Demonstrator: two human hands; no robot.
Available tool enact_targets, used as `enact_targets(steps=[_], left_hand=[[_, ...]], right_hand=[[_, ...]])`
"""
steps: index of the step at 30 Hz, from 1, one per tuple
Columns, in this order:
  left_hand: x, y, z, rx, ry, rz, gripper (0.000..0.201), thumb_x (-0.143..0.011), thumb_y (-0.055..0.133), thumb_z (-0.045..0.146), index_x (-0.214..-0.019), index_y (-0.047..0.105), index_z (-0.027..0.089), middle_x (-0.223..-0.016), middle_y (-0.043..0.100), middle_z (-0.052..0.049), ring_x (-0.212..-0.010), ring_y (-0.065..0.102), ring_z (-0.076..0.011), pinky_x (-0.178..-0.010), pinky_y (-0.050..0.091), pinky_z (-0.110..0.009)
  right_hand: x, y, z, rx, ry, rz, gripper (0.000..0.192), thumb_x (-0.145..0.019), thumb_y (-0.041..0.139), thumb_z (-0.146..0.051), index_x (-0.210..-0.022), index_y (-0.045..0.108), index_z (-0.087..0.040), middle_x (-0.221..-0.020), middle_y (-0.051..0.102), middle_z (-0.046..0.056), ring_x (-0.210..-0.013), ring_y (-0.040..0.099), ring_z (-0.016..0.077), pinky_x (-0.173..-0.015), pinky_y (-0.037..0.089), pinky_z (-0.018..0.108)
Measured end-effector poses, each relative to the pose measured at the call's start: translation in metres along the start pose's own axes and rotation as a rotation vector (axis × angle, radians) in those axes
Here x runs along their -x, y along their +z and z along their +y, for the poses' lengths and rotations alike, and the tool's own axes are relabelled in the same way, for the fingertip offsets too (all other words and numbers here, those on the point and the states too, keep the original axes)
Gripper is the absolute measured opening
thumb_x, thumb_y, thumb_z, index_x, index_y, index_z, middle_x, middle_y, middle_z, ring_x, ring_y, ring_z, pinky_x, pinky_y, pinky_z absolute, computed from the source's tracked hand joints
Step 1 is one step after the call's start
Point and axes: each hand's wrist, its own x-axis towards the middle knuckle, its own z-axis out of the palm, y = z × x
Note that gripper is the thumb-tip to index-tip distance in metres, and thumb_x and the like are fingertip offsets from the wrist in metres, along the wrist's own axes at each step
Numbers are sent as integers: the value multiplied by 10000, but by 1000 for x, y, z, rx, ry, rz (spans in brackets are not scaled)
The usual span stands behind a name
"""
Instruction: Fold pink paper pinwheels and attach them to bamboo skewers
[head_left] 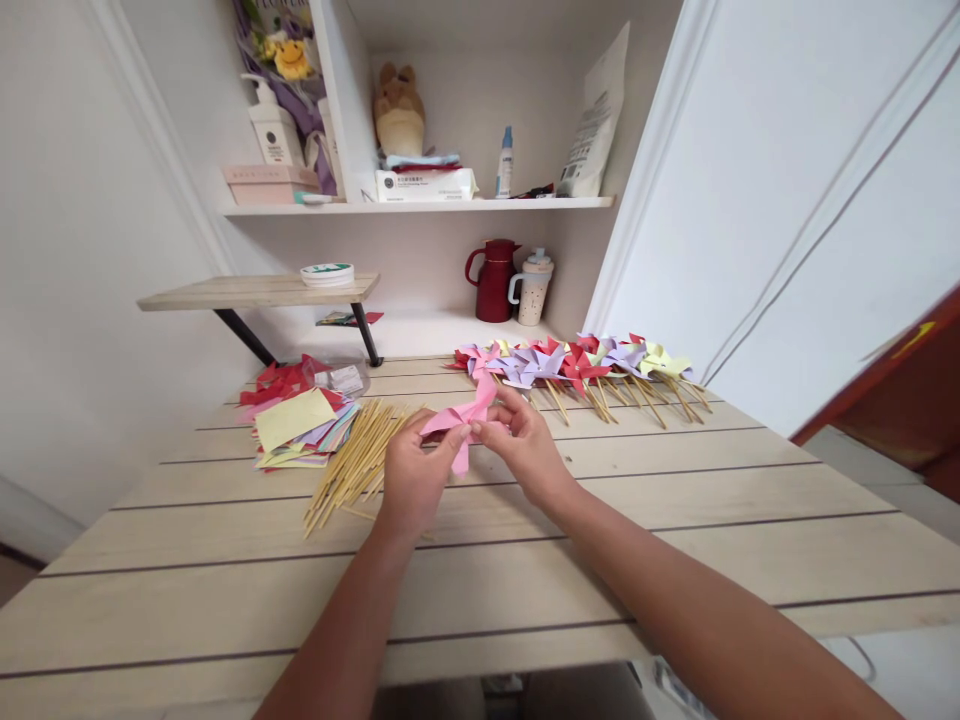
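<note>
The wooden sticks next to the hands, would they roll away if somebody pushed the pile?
Probably a bit. The wooden sticks look thin and round, so pushed sideways they would likely roll and scatter across the smooth table. They lie loose and fanned out, not tied, so the pile would likely spread rather than slide together. They look light.

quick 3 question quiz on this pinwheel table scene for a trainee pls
1. True or false: both hands hold the pink paper pinwheel.
2. What lies on the table just left of the left hand? A) scissors B) a pile of wooden sticks C) a glue bottle
3. Where do the finished pinwheels lie, relative to the right hand?

Key
1. True: fingers of both hands pinch it above the table.
2. B, the wooden sticks, beside the stack of coloured paper squares.
3. Behind it and to the right, in a row at the far edge, near the red jug.
</note>
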Motion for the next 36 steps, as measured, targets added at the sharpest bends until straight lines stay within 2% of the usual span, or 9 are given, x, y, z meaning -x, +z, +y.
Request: enact_targets(steps=[2, 3, 5, 10, 16, 21, 26, 33, 36], left_hand=[[0, 0, 0, 18, 0, 4, 171, -734, 768, 343, -768, 755, 176, -733, 675, -30, -724, 601, -169, -670, 458, -243], [0, 0, -1, 28, -4, 5, 178, -731, 771, 345, -777, 757, 175, -742, 681, -32, -725, 605, -170, -671, 461, -243], [0, 2, -2, 42, -18, 13, 197, -730, 774, 353, -804, 758, 171, -772, 695, -37, -731, 610, -169, -676, 468, -245], [2, 6, -1, 58, -65, 56, 210, -725, 771, 350, -813, 757, 159, -760, 705, -39, -711, 611, -166, -650, 467, -245], [3, 7, 2, 97, -144, 57, 238, -680, 802, 346, -797, 765, 142, -749, 729, -55, -697, 631, -175, -636, 467, -253], [1, 7, 2, 118, -174, 1, 244, -682, 797, 325, -831, 766, 135, -762, 745, -64, -705, 658, -187, -654, 485, -266], [2, 8, 2, 201, -202, -91, 264, -641, 819, 277, -864, 778, 141, -800, 758, -81, -755, 686, -217, -679, 506, -283], [3, 9, 5, 186, -221, 34, 230, -639, 811, 290, -809, 773, 140, -734, 735, -52, -690, 665, -191, -643, 479, -263], [2, 9, 5, 193, -230, 42, 233, -629, 815, 291, -802, 771, 140, -718, 724, -51, -691, 663, -196, -643, 482, -270]], right_hand=[[0, -1, -1, 5, 28, -35, 249, -800, 726, -402, -957, 708, -210, -782, 686, 10, -760, 630, 190, -757, 500, 331], [-1, -1, -1, 11, 38, -40, 232, -795, 727, -423, -857, 715, -200, -782, 692, 16, -752, 628, 191, -748, 499, 329], [-1, -2, -1, 23, 51, -33, 254, -781, 737, -446, -784, 713, -193, -772, 696, 17, -740, 622, 190, -739, 498, 329], [-1, -4, -2, 77, 71, -48, 250, -791, 730, -440, -816, 724, -191, -775, 692, 11, -721, 607, 181, -732, 493, 328], [-1, -4, -5, 128, 65, -61, 225, -787, 721, -413, -744, 703, -194, -753, 686, 5, -725, 616, 188, -723, 494, 320], [0, -4, -10, 188, 54, -40, 168, -771, 728, -352, -721, 694, -195, -721, 673, -1, -716, 612, 189, -708, 484, 314], [0, -6, -12, 232, 30, 9, 208, -791, 705, -398, -747, 702, -196, -729, 682, 3, -700, 602, 188, -675, 470, 308], [1, -7, -12, 277, 0, -34, 202, -823, 683, -395, -779, 708, -199, -746, 683, 1, -720, 606, 195, -689, 457, 310], [1, -6, -11, 289, -8, -30, 193, -824, 682, -388, -790, 712, -200, -762, 686, 1, -721, 606, 197, -697, 457, 316]])
